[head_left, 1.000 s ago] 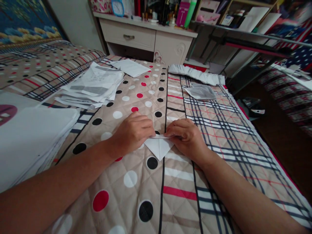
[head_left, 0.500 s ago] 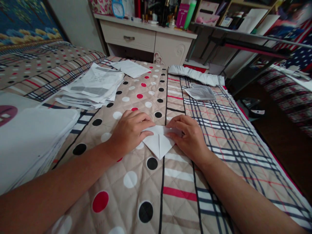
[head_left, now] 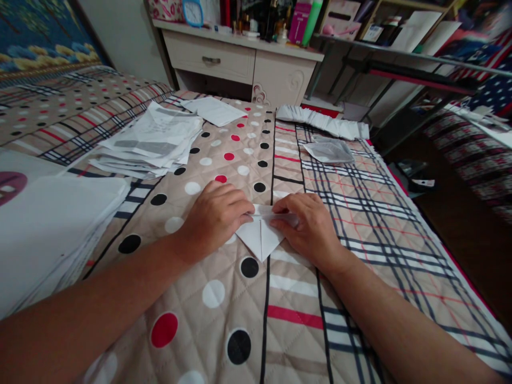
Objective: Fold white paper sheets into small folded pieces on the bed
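Bending over a bed, a person works a small piece of paper (head_left: 260, 237) between two bare hands, their forearms reaching in from both lower corners. The paper lies on the quilt (head_left: 212, 325) in front of the person, its pointed end towards them, a crease line running up from the tip and a narrow band along the far edge. The left hand (head_left: 219, 216) holds the left end of that band, its grip drawn in to a pinch, thumb near side, fingers beyond. The right hand (head_left: 310, 226) pinches the opposite end likewise, thumb and forefinger nearly together with paper between them; its other fingers are curled. Farther off to the left sit a stack of papers (head_left: 154, 144) and, closer in, a larger pile of white sheets (head_left: 52, 234). A small grey pouch (head_left: 330, 151) lies beyond the right hand, near a long white bundle (head_left: 322, 122). A cabinet (head_left: 286, 74) stands past the bed.
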{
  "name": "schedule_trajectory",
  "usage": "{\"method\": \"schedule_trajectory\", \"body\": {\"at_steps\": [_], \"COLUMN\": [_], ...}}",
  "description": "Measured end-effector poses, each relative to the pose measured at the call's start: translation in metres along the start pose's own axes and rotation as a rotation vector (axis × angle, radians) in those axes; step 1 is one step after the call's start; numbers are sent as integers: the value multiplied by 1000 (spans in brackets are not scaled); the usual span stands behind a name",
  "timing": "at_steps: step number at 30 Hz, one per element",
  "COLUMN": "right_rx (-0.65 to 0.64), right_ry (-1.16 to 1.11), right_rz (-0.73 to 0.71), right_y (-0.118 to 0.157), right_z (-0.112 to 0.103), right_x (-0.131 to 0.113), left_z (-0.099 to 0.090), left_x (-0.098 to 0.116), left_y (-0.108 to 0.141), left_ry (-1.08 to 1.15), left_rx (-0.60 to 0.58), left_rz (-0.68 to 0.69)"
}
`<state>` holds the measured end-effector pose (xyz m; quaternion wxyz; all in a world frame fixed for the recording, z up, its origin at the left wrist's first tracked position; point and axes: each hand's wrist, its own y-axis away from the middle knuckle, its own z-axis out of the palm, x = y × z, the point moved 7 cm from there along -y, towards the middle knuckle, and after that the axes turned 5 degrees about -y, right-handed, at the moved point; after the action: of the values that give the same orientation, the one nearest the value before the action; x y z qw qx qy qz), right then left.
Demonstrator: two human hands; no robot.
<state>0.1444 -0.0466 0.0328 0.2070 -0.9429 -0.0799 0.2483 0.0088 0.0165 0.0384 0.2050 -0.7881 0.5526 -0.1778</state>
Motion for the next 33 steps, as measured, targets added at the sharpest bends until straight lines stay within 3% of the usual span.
{"method": "schedule_trajectory", "body": {"at_steps": [7, 12, 16, 21, 33], "right_rx": [-143, -126, -103, -77, -134], "right_ry": [-233, -319, -341, -102, 206], "right_rz": [153, 141, 51, -98, -278], "right_y": [-6, -7, -3, 3, 16], "right_z": [13, 16, 15, 11, 7], "right_x": [15, 15, 10, 0, -24], "left_z": [30, 39, 31, 15, -2], "left_x": [-25, -29, -25, -14, -1], "left_y": [-3, -7, -5, 2, 17], "left_ry": [359, 549, 544, 311, 73], "left_rx": [-159, -234, -173, -99, -123], "left_rz": [-197, -275, -204, 13, 223]}}
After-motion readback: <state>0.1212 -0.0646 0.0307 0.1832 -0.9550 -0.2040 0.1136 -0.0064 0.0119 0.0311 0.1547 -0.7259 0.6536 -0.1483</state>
